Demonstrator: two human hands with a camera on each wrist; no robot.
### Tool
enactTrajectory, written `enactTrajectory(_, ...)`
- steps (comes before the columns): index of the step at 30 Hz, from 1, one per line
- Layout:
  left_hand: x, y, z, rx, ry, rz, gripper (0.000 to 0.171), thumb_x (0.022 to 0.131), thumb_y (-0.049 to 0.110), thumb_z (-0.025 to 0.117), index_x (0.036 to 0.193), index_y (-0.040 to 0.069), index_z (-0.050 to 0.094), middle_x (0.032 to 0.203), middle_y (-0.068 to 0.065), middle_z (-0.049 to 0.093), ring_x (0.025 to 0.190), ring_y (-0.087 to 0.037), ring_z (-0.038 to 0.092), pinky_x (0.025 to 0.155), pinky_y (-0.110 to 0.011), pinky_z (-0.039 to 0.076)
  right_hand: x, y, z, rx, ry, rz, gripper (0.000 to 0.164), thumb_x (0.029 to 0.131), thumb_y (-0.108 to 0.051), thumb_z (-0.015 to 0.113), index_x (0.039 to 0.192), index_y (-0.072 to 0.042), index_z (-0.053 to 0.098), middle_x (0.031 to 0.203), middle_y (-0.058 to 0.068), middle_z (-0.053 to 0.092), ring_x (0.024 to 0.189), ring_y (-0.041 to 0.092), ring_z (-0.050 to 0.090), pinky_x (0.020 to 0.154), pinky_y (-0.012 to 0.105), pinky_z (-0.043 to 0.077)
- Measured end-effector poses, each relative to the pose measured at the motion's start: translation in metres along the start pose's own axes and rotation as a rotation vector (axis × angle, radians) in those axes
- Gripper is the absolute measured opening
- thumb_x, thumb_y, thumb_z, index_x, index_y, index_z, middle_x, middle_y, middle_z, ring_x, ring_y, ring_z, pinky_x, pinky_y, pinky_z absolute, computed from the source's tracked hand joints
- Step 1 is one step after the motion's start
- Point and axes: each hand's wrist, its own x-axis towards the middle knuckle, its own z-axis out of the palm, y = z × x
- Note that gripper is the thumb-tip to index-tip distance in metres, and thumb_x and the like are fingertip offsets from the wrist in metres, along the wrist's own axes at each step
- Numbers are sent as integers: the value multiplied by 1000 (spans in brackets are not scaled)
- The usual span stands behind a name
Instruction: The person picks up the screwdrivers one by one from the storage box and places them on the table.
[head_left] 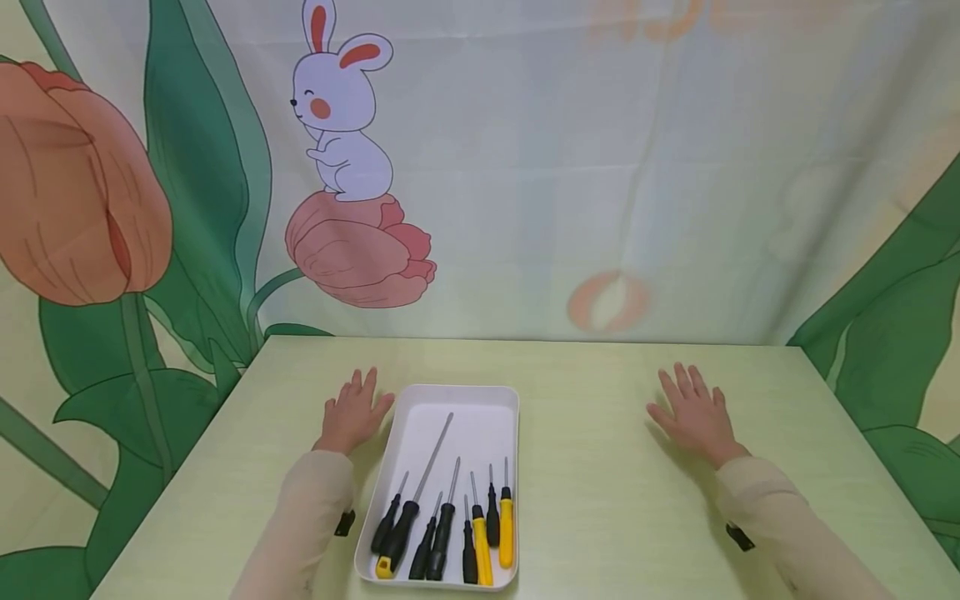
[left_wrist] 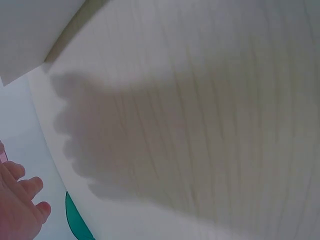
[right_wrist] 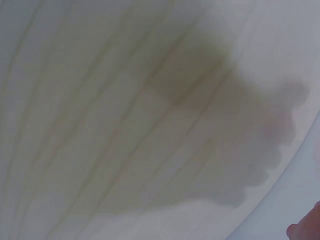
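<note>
A white tray [head_left: 416, 417] lies on the table with several screwdrivers in it, handles toward the near edge. Among them are a long black screwdriver [head_left: 401, 529] with a yellow handle end and two yellow-handled screwdrivers, one [head_left: 507, 529] by the tray's right wall. My left hand [head_left: 354, 415] is spread with straight fingers just left of the tray, its thumb close to the rim. Far to the right of the tray, my right hand [head_left: 696, 417] hovers over the table, fingers spread, holding nothing. Only parts of the left fingers [left_wrist: 31, 187] and right fingers [right_wrist: 306, 229] enter the wrist views.
The pale wood-grain table [head_left: 585, 467] extends between the tray and the right hand. Behind it hangs a curtain [head_left: 525, 167] printed with a rabbit and tulips, reaching down to the table's back edge. Both wrist views show hand shadows on the tabletop.
</note>
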Motion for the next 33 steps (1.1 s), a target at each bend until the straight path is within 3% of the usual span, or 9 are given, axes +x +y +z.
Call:
enactTrajectory(13,-10,-10,-4,-130,-67,-9,67,93,43,29,140,0,10,142,-28,14,128,-43,21,98,-59,21,-8,-8,3,2,-11,-51,70,89,-50,37,140,-6,19,145,22,12,133,39,6,96,65,10)
enactTrajectory(21,-15,-11,-7,-217,-64,4,65,93,38,33,137,-5,15,135,-30,28,125,-43,27,100,-53,24,-12,-20,7,12,3,-83,68,88,-49,40,139,-7,23,145,21,15,133,38,10,96,64,14)
enactTrajectory(27,-21,-8,-10,-262,-110,-27,59,93,38,33,133,-5,27,125,-29,43,116,-41,41,95,-50,32,-17,-35,8,17,3,-127,68,87,-48,42,138,-7,25,144,20,17,133,38,12,96,64,16)
enactTrajectory(33,-26,-8,-9,-309,-167,-67,59,93,40,33,134,-2,28,126,-29,42,116,-40,41,93,-49,34,-23,-51,8,33,-3,-163,67,87,-48,42,139,-9,25,145,18,18,133,36,14,97,62,17)
